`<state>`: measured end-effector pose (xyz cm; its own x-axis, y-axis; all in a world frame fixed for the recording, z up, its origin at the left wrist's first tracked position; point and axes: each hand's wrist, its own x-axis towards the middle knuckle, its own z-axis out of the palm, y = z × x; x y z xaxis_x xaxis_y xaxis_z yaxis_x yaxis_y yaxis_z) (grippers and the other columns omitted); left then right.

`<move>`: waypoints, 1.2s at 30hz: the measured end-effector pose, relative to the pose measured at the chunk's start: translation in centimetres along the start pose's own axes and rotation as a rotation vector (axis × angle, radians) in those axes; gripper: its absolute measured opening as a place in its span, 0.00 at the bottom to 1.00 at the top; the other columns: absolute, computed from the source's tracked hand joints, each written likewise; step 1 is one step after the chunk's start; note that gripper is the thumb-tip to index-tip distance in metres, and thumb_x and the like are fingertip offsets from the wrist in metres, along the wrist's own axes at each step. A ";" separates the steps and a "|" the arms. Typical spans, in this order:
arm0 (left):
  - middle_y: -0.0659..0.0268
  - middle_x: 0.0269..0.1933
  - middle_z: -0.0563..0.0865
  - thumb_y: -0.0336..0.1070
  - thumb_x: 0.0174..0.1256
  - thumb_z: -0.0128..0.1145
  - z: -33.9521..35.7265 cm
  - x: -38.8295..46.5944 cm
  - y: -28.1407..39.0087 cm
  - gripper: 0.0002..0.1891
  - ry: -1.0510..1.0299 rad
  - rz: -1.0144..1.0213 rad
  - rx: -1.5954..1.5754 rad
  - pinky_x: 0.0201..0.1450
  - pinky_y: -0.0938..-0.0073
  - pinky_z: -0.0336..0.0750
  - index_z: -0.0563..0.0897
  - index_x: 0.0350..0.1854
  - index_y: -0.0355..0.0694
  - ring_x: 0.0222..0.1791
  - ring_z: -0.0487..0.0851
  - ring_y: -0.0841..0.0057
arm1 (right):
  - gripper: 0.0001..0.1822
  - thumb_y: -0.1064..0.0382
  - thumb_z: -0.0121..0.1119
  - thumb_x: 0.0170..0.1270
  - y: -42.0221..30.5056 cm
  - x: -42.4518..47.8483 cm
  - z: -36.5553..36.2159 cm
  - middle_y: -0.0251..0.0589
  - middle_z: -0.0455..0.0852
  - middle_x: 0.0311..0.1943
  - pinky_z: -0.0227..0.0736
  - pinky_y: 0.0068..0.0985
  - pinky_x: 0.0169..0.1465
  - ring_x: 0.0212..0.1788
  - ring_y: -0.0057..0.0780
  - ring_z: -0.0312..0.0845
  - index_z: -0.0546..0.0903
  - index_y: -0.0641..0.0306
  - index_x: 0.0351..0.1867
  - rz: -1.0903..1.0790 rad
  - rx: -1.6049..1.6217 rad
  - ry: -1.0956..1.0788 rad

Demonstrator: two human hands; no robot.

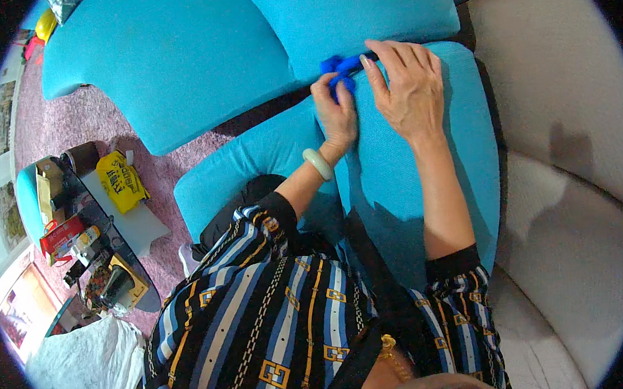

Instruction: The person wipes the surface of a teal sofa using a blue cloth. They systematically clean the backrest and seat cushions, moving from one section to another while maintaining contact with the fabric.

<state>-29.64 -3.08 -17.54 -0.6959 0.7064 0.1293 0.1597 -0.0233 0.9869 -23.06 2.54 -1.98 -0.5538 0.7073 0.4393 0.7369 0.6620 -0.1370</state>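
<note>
My left hand (335,107), with a pale bangle on its wrist, has its fingers curled on a bright blue soft item (342,84) that looks like yarn or fabric. More of the blue item lies above those fingers, over the dark gap between turquoise sofa cushions (368,14). My right hand (409,82) rests palm down on the near cushion (414,170), its thumb and index finger apart close to the blue item's right end. A small dark part shows between that end and the fingers; what it is cannot be told.
Grey sofa back cushions (548,66) stand along the right. At the left are a dark table (130,258) crowded with boxes and small items, a yellow package (121,182) and a whitish bag (89,365). Pink carpet (81,122) shows beyond the seat.
</note>
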 end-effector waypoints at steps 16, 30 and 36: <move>0.53 0.46 0.76 0.37 0.72 0.50 -2.3 -1.1 1.5 0.13 -0.111 -0.048 -0.002 0.52 0.67 0.70 0.74 0.52 0.34 0.46 0.75 0.62 | 0.14 0.54 0.62 0.63 -0.7 -0.4 -1.0 0.37 0.84 0.45 0.64 0.36 0.57 0.50 0.35 0.76 0.83 0.56 0.47 0.046 -0.011 -0.097; 0.52 0.54 0.74 0.21 0.47 0.57 -3.6 4.6 -7.0 0.23 -0.377 0.370 0.490 0.53 0.56 0.70 0.75 0.49 0.43 0.51 0.72 0.51 | 0.13 0.56 0.63 0.59 -1.3 -0.5 -0.9 0.37 0.82 0.41 0.66 0.38 0.54 0.46 0.38 0.75 0.82 0.58 0.42 0.012 -0.004 -0.035; 0.55 0.67 0.64 0.32 0.48 0.65 -7.7 5.4 -15.0 0.32 -0.402 0.009 1.007 0.51 0.45 0.70 0.71 0.60 0.49 0.62 0.65 0.51 | 0.13 0.56 0.64 0.58 -2.0 -0.2 -4.0 0.37 0.82 0.41 0.66 0.38 0.55 0.46 0.37 0.75 0.82 0.59 0.41 -0.011 -0.058 -0.125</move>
<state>-41.17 -4.33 -30.87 -0.4409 0.8934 -0.0857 0.7928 0.4325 0.4294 -22.86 0.11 1.72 -0.6029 0.7281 0.3262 0.7499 0.6567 -0.0799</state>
